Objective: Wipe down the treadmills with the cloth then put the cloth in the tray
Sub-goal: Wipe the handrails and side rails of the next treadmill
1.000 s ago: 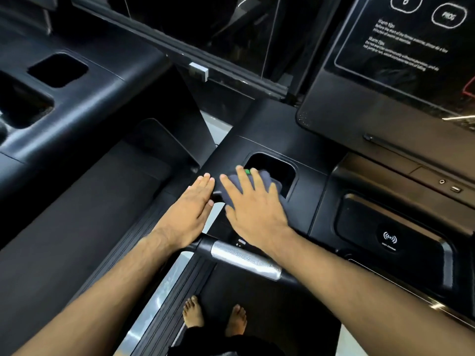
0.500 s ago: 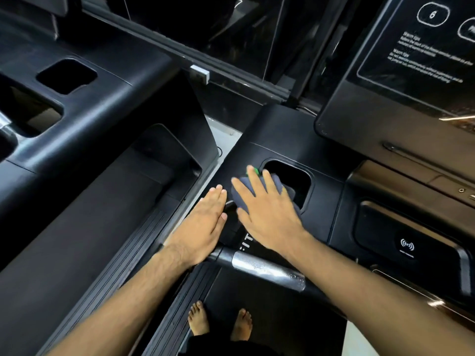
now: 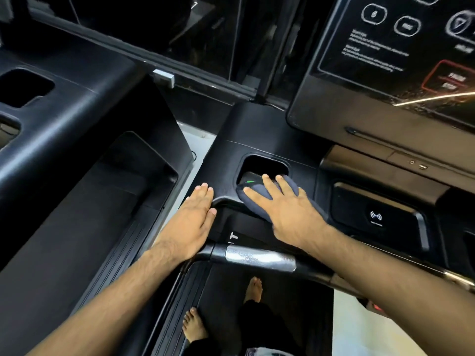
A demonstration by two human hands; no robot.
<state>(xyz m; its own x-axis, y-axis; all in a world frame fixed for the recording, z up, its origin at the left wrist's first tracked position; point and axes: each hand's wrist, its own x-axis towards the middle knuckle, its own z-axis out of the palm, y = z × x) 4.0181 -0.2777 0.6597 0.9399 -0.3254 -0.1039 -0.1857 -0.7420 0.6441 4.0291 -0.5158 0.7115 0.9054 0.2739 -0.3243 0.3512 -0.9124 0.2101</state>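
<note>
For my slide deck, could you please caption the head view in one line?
Right hand presses a dark cloth at the edge of the console recess; left hand rests flat beside it.

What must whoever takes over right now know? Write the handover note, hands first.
Left hand: open, flat on the left edge of the console, holding nothing.
Right hand: open, fingers straight, pressing the dark cloth onto the console.
Cloth: at the near rim of the recess, partly overhanging it.
Done: how much has been wiped cannot be told.
Left: finish wiping here, probably also the neighbouring treadmill, then put the cloth in the tray (not identified in view).
</note>
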